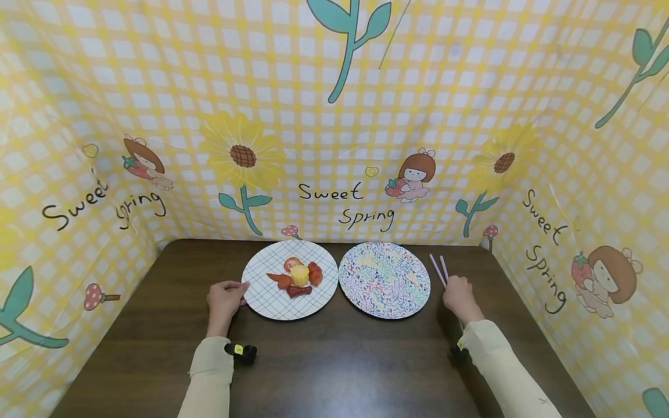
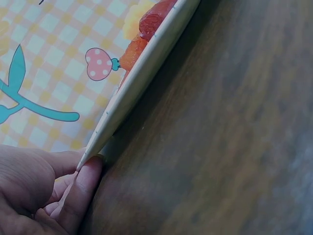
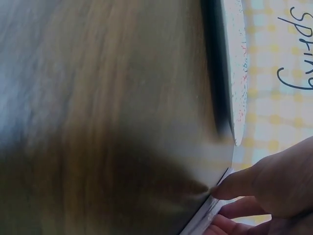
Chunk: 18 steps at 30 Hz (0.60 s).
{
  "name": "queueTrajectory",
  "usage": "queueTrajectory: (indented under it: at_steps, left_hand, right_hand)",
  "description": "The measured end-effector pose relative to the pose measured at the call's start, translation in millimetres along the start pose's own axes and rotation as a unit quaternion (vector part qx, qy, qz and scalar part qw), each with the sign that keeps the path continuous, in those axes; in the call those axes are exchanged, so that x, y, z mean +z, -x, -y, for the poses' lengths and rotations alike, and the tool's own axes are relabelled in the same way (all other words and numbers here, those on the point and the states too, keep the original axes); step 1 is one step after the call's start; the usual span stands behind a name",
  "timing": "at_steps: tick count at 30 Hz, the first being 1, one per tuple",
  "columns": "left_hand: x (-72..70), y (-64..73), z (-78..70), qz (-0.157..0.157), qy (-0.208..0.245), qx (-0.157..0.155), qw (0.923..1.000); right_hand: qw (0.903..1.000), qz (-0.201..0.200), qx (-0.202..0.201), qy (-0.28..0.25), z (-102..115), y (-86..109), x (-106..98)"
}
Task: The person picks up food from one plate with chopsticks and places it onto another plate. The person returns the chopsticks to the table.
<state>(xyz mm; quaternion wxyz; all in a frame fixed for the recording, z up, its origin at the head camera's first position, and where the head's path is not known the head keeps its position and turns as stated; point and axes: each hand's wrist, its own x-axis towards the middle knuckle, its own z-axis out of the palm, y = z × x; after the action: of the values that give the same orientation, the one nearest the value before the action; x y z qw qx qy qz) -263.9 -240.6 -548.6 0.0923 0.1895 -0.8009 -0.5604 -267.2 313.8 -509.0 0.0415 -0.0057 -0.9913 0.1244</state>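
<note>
On the left, a white plate with a dark grid pattern [image 1: 261,267] holds a yellow corn piece [image 1: 299,274], a tomato slice [image 1: 291,263], a dark red sausage [image 1: 299,291] and orange-red pieces [image 1: 315,273]. My left hand [image 1: 223,302] pinches this plate's left rim, thumb above and a finger below, as the left wrist view shows. Beside it lies a multicoloured speckled plate [image 1: 385,281] without food. To its right, my right hand [image 1: 460,299] holds a pair of pale purple chopsticks [image 1: 440,268], their far ends pointing away from me, low over the table.
Both plates stand near the far edge of the dark wooden table [image 1: 334,360], almost rim to rim. A yellow checked cloth [image 1: 334,145] hangs behind the table and along both sides. Each wrist bears a small black camera [image 1: 243,352].
</note>
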Motion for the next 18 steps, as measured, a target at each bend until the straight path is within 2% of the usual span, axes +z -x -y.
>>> queueTrajectory:
  at_steps: [6, 18]
  left_hand:
    - [0.7, 0.3, 1.2, -0.002, -0.003, -0.004, 1.0000]
    - [-0.8, 1.9, -0.7, 0.000, -0.007, -0.006, 1.0000]
  right_hand:
    - [0.9988, 0.007, -0.022, 0.043, -0.2, 0.4, 0.8]
    - [0.9999, 0.009, 0.003, -0.008, 0.4, -7.2, 7.2]
